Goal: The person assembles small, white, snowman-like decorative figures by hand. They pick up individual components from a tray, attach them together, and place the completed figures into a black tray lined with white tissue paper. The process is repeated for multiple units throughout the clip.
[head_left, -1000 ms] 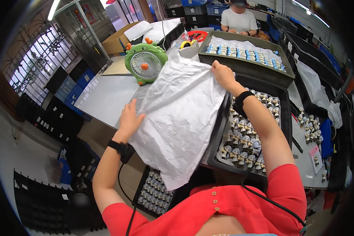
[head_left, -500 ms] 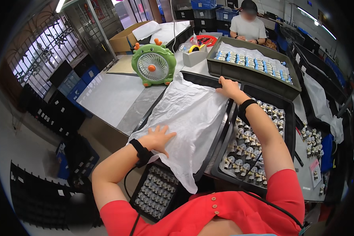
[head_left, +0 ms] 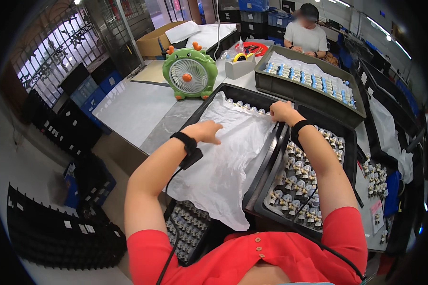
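Note:
A thin, wrinkled white sheet (head_left: 223,161) lies over most of a black tray (head_left: 233,90) in front of me, its near end hanging past the tray's front. Along the tray's far side, a row of small figurines (head_left: 246,105) shows beyond the sheet's edge. My left hand (head_left: 205,131) is over the sheet's left part, fingers and thumb apart. At the tray's far right, my right hand (head_left: 281,112) has its fingers closed on the sheet's corner beside the rim.
A second black tray (head_left: 353,164) of figurines stands to the right, beneath my right forearm. Behind are a grey-green bin (head_left: 309,97) of blue-and-white pieces, a tape dispenser (head_left: 240,68) and a green fan (head_left: 190,73). Another figurine tray (head_left: 188,232) sits low in front. A co-worker (head_left: 305,35) sits at the back.
My left hand has moved away from me, from the sheet's near left to its far left. The sheet's far edge has come nearer, uncovering the figurine row. My right hand has shifted slightly nearer.

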A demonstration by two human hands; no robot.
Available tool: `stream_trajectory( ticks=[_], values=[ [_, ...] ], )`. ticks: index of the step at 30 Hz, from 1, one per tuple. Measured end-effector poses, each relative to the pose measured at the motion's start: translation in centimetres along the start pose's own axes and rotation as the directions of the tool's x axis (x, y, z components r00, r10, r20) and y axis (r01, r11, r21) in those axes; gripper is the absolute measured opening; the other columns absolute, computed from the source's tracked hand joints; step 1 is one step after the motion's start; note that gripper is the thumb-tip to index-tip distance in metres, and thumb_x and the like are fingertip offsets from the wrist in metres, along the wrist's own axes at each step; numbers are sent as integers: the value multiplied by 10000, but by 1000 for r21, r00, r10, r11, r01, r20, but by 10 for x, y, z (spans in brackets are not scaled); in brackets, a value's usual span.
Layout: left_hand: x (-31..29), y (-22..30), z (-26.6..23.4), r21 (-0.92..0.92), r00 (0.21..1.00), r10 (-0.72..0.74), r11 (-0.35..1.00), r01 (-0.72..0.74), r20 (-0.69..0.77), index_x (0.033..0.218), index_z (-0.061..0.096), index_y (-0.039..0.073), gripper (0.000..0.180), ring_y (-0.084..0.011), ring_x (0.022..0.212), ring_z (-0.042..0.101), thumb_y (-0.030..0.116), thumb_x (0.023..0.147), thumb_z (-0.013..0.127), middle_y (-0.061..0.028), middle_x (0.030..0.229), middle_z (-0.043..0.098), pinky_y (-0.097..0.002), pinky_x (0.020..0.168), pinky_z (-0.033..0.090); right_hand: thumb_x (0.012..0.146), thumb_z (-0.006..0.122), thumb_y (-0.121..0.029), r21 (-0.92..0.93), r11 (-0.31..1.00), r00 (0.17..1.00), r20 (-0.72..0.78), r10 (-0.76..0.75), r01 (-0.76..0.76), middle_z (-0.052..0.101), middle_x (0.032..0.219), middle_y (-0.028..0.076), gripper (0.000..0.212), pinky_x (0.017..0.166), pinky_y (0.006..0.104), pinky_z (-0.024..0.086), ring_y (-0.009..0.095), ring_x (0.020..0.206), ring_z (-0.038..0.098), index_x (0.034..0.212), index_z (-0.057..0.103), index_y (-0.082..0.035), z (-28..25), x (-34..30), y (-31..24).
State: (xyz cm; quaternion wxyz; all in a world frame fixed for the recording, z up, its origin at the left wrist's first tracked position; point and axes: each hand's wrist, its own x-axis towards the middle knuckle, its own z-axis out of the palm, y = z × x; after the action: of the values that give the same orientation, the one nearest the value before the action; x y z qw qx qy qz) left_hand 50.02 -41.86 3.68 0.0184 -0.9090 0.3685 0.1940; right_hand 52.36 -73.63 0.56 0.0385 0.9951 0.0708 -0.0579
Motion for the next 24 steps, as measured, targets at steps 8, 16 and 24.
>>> stream_trajectory(
  ticks=[8, 16, 24],
  values=[
    [91, -12, 28, -163, 899, -145, 983, 83, -413, 1073, 543, 7, 365, -360, 1091, 482, 312, 874, 526, -191, 1168, 503, -421, 918, 399, 783, 458, -64, 164, 982, 990, -90, 106, -90, 623, 1001, 207, 282, 893, 570, 332, 370, 977, 584, 1036, 578, -32, -8, -11, -6],
    [119, -6, 44, -149, 764, -141, 987, 59, -630, 1093, 532, 38, 376, -328, 1126, 439, 333, 861, 540, -160, 1161, 473, -460, 901, 393, 740, 523, -87, 32, 991, 980, -152, 130, -127, 644, 944, 153, 249, 840, 518, 380, 317, 927, 613, 971, 606, -44, -7, -18, -9],
    [123, -3, 48, -166, 755, -159, 984, 67, -637, 1249, 440, 63, 577, -383, 1135, 416, 371, 793, 615, -203, 1202, 412, -458, 931, 377, 720, 539, -58, 65, 977, 908, -387, -162, 202, 592, 947, 134, 173, 750, 411, 467, 320, 880, 584, 887, 585, -50, -5, -21, -40]
  ],
)
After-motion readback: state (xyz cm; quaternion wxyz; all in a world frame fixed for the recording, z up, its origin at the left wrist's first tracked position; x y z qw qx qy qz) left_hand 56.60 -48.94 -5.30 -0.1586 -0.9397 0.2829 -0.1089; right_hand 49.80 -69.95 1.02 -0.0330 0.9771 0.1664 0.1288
